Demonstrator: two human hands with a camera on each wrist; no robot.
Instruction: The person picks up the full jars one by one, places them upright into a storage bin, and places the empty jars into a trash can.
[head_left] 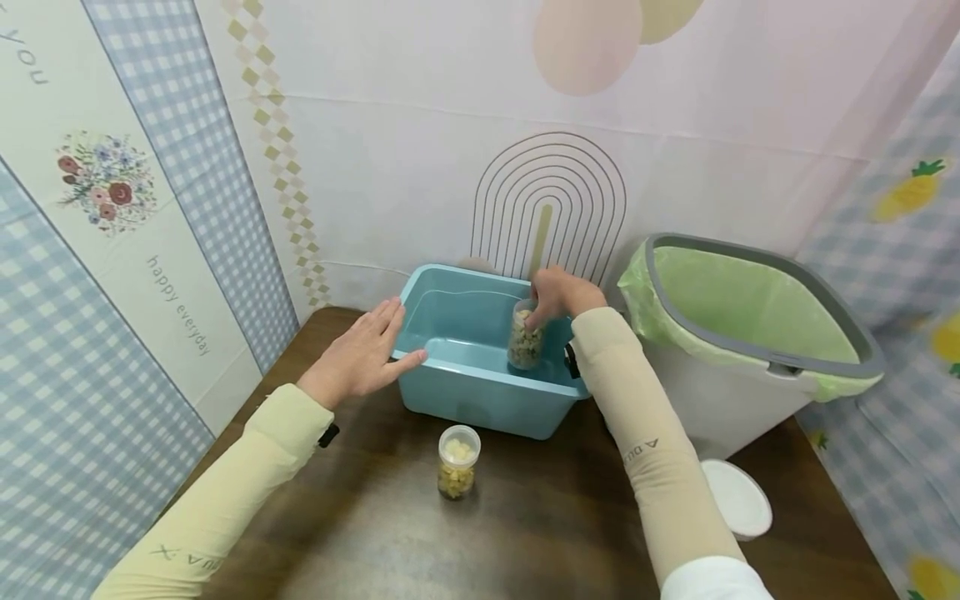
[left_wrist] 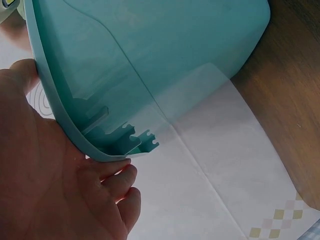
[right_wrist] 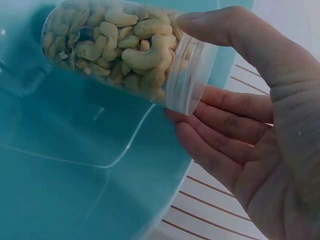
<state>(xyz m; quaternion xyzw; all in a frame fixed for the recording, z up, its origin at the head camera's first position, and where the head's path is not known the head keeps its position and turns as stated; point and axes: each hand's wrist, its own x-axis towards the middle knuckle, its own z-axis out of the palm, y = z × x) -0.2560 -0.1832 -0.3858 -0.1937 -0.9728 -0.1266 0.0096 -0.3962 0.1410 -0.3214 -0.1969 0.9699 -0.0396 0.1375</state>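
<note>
A clear jar of cashews (head_left: 525,337) stands upright or nearly so inside the blue plastic basin (head_left: 480,398), toward its right end. My right hand (head_left: 561,293) grips it near the lidded top, thumb on one side and fingers on the other; the right wrist view shows the cashews (right_wrist: 125,47) through the wall. At the basin's left end, my left hand (head_left: 365,352) touches the rim with fingers extended. The left wrist view shows that hand (left_wrist: 65,165) against the outside of the rim (left_wrist: 47,80).
A second small clear jar (head_left: 457,462) with pale yellow pieces stands on the brown table (head_left: 375,533) in front of the basin. To the right is a bin (head_left: 720,400) with a green liner. A round white lid (head_left: 738,498) lies near my right forearm. Printed cloth hangs behind.
</note>
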